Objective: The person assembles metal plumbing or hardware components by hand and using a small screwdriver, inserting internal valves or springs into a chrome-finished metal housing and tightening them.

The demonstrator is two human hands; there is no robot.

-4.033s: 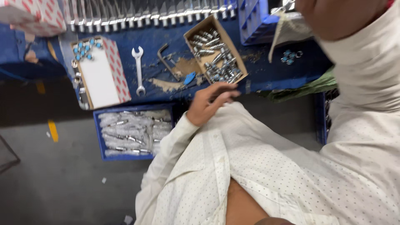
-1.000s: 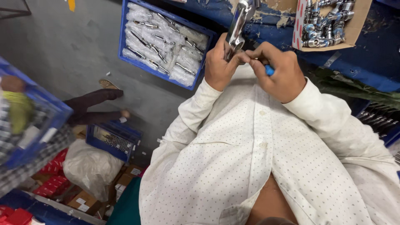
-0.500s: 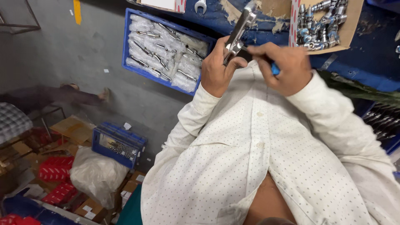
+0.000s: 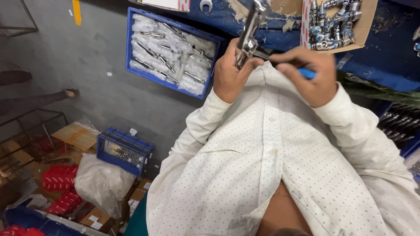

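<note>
My left hand grips a long shiny metal fitting that points up and away from my chest. My right hand holds a blue-handled tool whose tip meets the lower end of the fitting, between my two hands. Both hands are raised close to my white dotted shirt. Only a short blue piece of the tool's handle shows under my fingers.
A cardboard box of metal fittings rests on the blue workbench above my right hand. A blue crate of bagged metal parts stands on the floor at left. Lower left lie a smaller blue crate, a white sack and red boxes.
Over four seconds my view swung from the bench top down to my chest and the floor. In the last second my hands stayed together on the fitting, and the view drifted slightly.
</note>
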